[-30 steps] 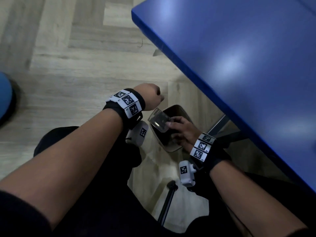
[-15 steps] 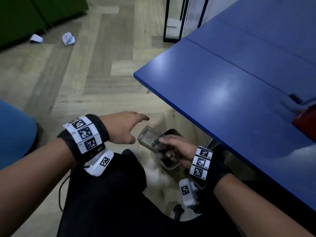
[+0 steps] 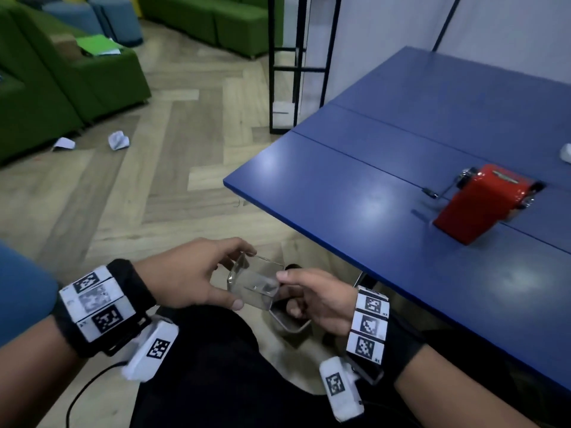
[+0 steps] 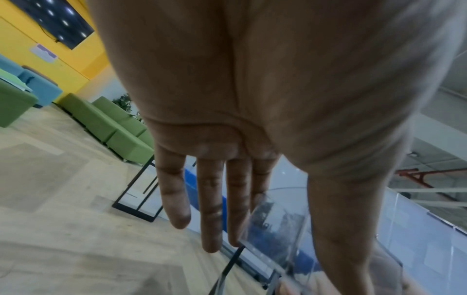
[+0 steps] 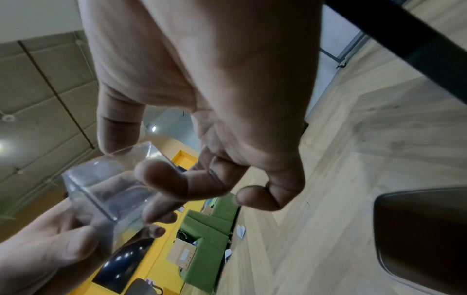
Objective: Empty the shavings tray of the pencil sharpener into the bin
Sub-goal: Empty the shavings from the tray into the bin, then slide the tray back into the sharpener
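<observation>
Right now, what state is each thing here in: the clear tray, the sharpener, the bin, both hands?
Shavings tray: out of the sharpener, held above the bin, looks nearly empty.
Pencil sharpener: on the blue table, untouched.
Bin: on the floor, open-topped.
Left hand: pinching the tray.
Right hand: pinching the tray's other side.

Both forearms extend forward at lap level, each wrist banded with a marker-tagged strap. Left hand (image 3: 188, 274): thumb below, fingers (image 4: 209, 209) extended above, closed lightly on the clear tray (image 3: 255, 281) from its left side. Right hand (image 3: 315, 299): thumb and curled fingers (image 5: 177, 183) pinching the tray's right end.
</observation>
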The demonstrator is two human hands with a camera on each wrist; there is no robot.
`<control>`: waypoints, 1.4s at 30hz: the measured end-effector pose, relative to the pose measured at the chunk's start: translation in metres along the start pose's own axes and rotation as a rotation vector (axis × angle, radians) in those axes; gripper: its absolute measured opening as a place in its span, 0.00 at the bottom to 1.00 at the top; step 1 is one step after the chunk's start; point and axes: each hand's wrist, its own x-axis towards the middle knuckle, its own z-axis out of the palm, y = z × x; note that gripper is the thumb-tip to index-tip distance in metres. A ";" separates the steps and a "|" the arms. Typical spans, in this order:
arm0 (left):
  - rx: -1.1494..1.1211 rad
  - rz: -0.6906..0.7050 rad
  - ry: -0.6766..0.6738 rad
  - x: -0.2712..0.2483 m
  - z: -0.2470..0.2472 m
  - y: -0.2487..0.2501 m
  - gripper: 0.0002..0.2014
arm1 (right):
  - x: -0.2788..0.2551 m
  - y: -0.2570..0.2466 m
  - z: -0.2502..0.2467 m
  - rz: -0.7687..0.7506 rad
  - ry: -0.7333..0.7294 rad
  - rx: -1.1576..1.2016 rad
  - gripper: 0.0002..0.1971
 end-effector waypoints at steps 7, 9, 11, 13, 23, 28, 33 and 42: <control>-0.046 0.122 0.028 0.010 -0.006 0.060 0.32 | -0.065 -0.006 -0.015 -0.176 0.076 0.114 0.20; -0.020 0.174 0.032 0.021 -0.005 0.083 0.32 | -0.088 -0.007 -0.023 -0.225 0.118 0.159 0.11; 0.011 0.232 0.032 0.033 -0.004 0.107 0.32 | -0.114 -0.007 -0.032 -0.274 0.159 0.190 0.09; 0.034 0.290 0.022 0.047 -0.001 0.134 0.31 | -0.139 -0.006 -0.044 -0.282 0.171 0.207 0.13; 0.091 0.502 0.027 0.113 0.031 0.246 0.32 | -0.254 0.022 -0.106 -0.555 0.342 0.419 0.43; 0.111 0.585 -0.008 0.135 0.049 0.295 0.33 | -0.288 0.022 -0.112 -0.742 0.477 0.429 0.37; 0.107 0.635 -0.032 0.152 0.063 0.323 0.34 | -0.294 0.015 -0.120 -0.782 0.668 0.271 0.38; 0.187 0.556 0.205 0.202 0.010 0.301 0.52 | -0.296 0.004 -0.145 -0.821 0.727 0.414 0.34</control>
